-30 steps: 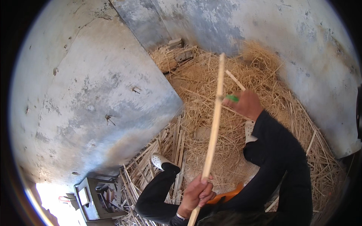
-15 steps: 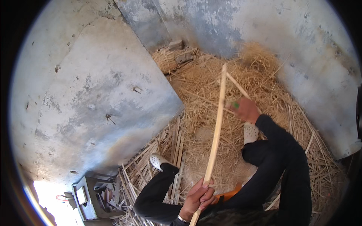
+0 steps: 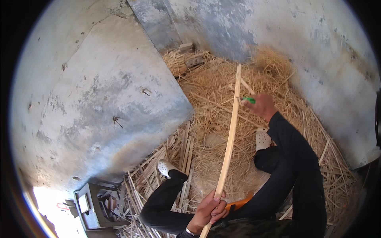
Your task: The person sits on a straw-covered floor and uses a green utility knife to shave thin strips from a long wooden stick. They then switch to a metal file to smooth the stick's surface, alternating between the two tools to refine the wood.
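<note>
A long, pale, slightly bowed wooden strip (image 3: 229, 144) runs from my lap up and away over the straw. Near its lower end, my left hand (image 3: 209, 208) is closed round it. My right hand (image 3: 263, 106) grips a small green-handled tool (image 3: 249, 100) close to the strip's far end. The tool's thin tip points left at the strip and seems to meet its edge; its exact kind is too small to tell. Behind that far end, a second short strip (image 3: 247, 85) slants down toward my right hand. Beside my left hand lies an orange curved object (image 3: 240, 202), partly hidden by my leg.
Loose straw and shavings (image 3: 222, 103) cover the floor. Split wooden strips (image 3: 183, 158) lie at the left. Worn plaster walls (image 3: 87, 87) stand left and right. Bricks (image 3: 194, 60) lie in the far corner, and a stool-like frame (image 3: 93, 206) stands lower left. My white clogs (image 3: 165, 168) flank the strip.
My right hand has moved slightly up, and the green-handled tool now shows clearly against the strip. The left hand keeps its hold, with the strip nearly unmoved.
</note>
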